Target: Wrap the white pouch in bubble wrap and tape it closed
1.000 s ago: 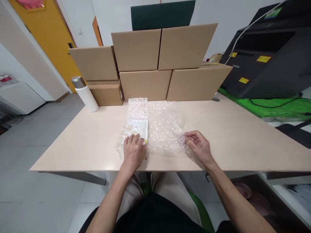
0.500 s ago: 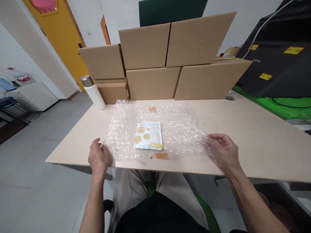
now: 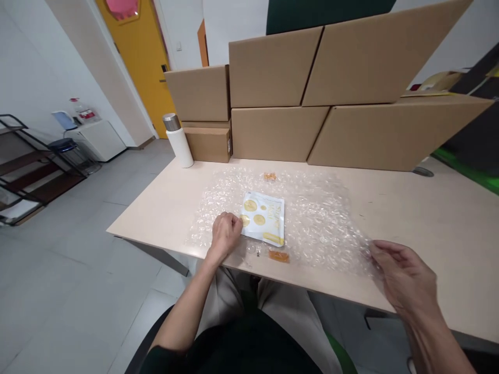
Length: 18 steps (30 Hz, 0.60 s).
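Note:
A sheet of clear bubble wrap (image 3: 319, 223) lies spread over the table top. Upon it, left of its middle, rests a flat white sachet (image 3: 262, 215) with yellow round prints. My left hand (image 3: 225, 232) is closed at the sachet's left edge, thumb and fingers against it; the fingertips are partly hidden. My right hand (image 3: 405, 272) pinches the right-hand corner of the bubble wrap between thumb and fingers. Strips of orange tape show on the wrap, one near the front edge (image 3: 279, 256) and one at the back (image 3: 270, 176).
Several cardboard boxes (image 3: 278, 134) are stacked along the back of the table (image 3: 156, 210). A white bottle with a steel cap (image 3: 180, 145) stands by the left boxes. The table's front edge runs just before my lap.
My left hand has moved right, from the wrap's left edge to the sachet. My right hand still holds the wrap's corner. The camera has turned left.

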{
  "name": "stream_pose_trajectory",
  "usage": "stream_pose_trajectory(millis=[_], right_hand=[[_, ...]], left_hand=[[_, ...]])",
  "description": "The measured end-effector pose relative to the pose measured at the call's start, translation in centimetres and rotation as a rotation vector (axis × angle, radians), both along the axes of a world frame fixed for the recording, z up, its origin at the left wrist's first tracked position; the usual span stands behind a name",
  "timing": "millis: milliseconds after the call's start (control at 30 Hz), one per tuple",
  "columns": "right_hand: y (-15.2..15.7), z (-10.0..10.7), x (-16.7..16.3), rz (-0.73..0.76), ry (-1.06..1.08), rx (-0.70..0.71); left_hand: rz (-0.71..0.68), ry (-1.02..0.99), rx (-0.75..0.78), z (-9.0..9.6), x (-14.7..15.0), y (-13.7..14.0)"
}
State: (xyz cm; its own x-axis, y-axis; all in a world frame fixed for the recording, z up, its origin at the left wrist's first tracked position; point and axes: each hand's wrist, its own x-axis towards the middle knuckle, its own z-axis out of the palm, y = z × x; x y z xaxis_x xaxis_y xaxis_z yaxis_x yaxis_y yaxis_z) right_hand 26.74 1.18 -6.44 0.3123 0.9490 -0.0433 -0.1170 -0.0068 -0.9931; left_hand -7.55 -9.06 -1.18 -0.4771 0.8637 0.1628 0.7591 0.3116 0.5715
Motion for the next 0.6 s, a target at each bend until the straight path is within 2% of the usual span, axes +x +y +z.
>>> stream_pose_trajectory(millis=[133, 300, 467, 600], right_hand=[[-0.4, 0.6, -0.1, 0.004, -0.015, -0.072], [-0.5, 0.7, -0.1, 0.008, -0.053, -0.084], [-0.3, 0.0, 0.1, 0.013, -0.077, -0.034], [-0.3, -0.1, 0.0, 0.020, -0.095, -0.033]], left_hand=[[0.158, -0.045, 0.093, 0.4, -2.7, -1.0], [0.376, 0.140, -0.080, -0.1, -7.4, -2.9], [0.363, 0.173, -0.237, -0.4, -9.5, -2.9], [0.332, 0.132, -0.276, 0.1, -10.4, -2.5]])
